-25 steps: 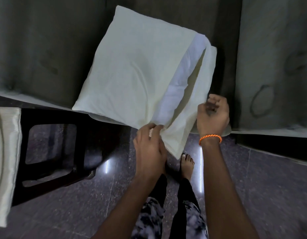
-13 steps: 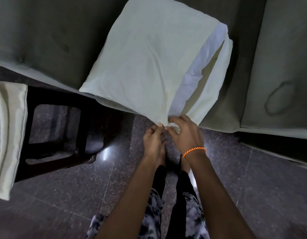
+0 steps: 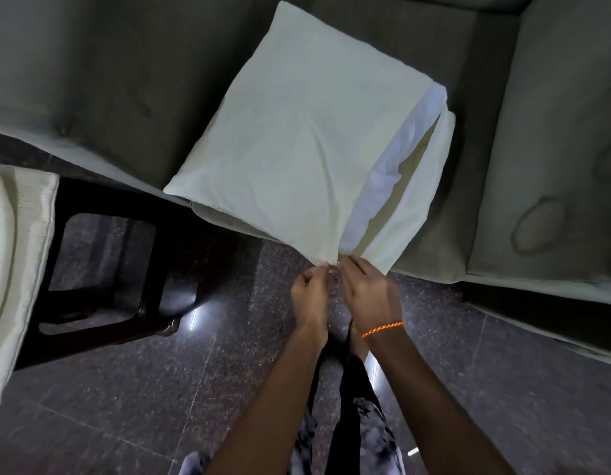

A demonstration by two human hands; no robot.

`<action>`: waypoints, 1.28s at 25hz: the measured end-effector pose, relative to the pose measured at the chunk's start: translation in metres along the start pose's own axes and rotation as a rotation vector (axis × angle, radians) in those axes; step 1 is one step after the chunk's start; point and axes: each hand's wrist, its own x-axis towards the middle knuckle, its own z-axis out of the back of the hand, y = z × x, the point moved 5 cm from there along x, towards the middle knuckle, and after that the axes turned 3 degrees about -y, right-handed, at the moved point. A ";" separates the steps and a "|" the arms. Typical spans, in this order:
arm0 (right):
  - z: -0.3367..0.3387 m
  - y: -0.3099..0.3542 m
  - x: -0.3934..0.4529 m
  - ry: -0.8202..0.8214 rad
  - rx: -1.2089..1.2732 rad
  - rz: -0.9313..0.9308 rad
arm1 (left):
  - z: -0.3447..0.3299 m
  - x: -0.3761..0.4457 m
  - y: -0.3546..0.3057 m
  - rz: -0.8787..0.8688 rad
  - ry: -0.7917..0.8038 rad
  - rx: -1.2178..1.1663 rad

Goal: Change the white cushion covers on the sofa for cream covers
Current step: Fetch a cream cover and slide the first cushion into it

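A cushion in a cream cover lies tilted on the sofa seat, its near corner hanging over the front edge. The cover's right side gapes, and the white inner cushion shows through the gap. My left hand pinches the cover's near corner at the end of the opening. My right hand, with an orange thread on its wrist, pinches the same corner from the right. Both hands meet just below the sofa's front edge.
A dark wooden stool stands on the floor at the left, with folded cream cloth over its left side. A second sofa seat lies at the right. My legs and feet stand on the dark polished floor below the hands.
My right hand came down from the cover's open right edge to the near corner and met my left hand there. The view has shifted slightly; the cushion stays on the seat.
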 end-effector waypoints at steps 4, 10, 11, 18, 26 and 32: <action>0.010 0.005 0.009 0.000 -0.030 -0.049 | -0.011 0.004 0.006 0.032 0.041 -0.077; 0.028 -0.002 0.027 -0.220 -0.084 -0.107 | 0.003 0.015 0.003 0.005 -0.077 -0.089; 0.031 -0.004 0.033 -0.234 -0.079 -0.140 | 0.005 0.015 0.000 -0.005 -0.086 -0.068; 0.042 -0.016 0.060 -0.237 -0.005 -0.245 | 0.004 0.019 0.005 -0.087 -0.087 0.008; 0.077 -0.039 0.119 -0.264 0.234 -0.387 | 0.027 -0.001 -0.027 -0.210 -0.328 0.274; 0.072 -0.051 0.120 -0.223 0.398 -0.400 | -0.069 -0.077 -0.093 -1.183 -0.242 0.772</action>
